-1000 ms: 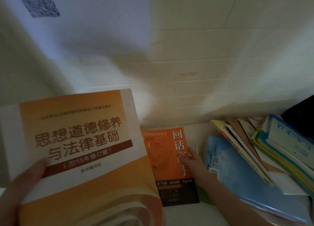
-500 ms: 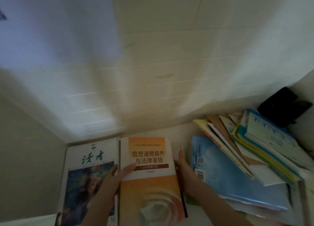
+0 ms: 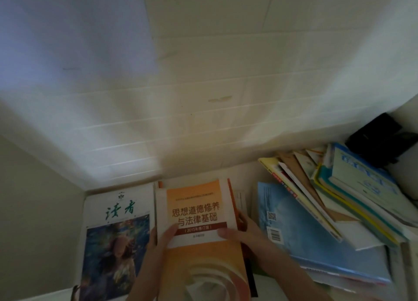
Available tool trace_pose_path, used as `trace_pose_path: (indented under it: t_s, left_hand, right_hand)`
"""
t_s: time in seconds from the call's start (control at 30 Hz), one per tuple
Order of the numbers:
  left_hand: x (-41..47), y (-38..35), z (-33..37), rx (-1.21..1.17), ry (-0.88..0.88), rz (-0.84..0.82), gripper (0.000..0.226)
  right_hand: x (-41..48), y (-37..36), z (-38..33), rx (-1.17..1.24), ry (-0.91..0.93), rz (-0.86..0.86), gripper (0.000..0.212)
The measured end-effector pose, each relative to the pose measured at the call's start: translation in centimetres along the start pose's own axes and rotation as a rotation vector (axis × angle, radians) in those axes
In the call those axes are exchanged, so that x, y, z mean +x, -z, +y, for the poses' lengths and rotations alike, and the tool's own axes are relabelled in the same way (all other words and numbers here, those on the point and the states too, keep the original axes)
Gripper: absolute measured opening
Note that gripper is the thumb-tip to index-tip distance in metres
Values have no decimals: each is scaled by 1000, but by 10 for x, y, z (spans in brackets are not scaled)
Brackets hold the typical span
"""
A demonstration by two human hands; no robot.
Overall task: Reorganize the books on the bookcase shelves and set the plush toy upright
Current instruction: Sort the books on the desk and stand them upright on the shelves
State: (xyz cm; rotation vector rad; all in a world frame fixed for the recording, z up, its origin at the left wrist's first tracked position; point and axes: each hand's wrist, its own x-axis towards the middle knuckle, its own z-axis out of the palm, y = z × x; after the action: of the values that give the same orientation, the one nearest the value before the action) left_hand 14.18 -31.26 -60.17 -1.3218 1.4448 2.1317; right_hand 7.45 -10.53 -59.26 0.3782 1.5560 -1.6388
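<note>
Right hand (image 3: 247, 233) thumb now over the orange book (image 3: 196, 262) cover, left hand (image 3: 156, 246) opposite, each grip firm around it.

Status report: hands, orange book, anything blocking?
Gripping orange-and-white paperback textbook: left hand, right hand. Beside it left, green-titled magazine. Right side crowded by slumped book pile.

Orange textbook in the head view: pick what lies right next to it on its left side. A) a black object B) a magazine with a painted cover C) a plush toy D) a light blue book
B: the magazine with green title characters lies flat just left of the orange textbook.
</note>
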Motion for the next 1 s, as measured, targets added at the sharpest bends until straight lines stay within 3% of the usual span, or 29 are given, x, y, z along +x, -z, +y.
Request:
trace_pose_path:
  t_s: [0.07,0.1,0.13,0.2,0.23,0.43,0.57,0.73,0.8,0.87,0.93,1.0]
  left_hand:
    - [4,9,-11,-61,7,0,115]
    - [6,11,-15,-85,16,-15,120]
    - [3,9,-15,-119,29,-47,109]
    - [3,8,-17,-168,-22,-114,60]
    - [4,7,-17,-153,-33,-151,47]
    - [-27,21,10,-75,-200,-332,38]
    - [-49,31,38,4,-324,-516,89]
    - [-47,24,41,99,-377,-478,80]
    - [-36,23,31,200,-355,-458,106]
    - [-31,17,27,255,-347,-414,109]
    - [-32,11,28,314,-338,-366,100]
    - [-33,7,29,376,-311,-290,106]
  right_hand:
    - [-9,-2,-6,-60,48,9,77]
    - [-13,-4,-8,-96,71,10,70]
    - [-17,-5,-8,-129,97,0,69]
    - [-24,-8,-8,-192,152,-25,75]
    - [-27,-10,-7,-220,178,-24,75]
    - [-53,-12,-18,-322,379,-66,74]
    - [-64,-9,-36,-351,527,-135,86]
    - [-46,6,-32,-450,459,-148,99]
    - [-38,11,-24,-505,349,-156,80]
    - [-28,16,-18,-531,324,-115,47]
    - [-25,15,-20,-526,340,-73,47]
    - [-22,13,-19,-507,350,-69,51]
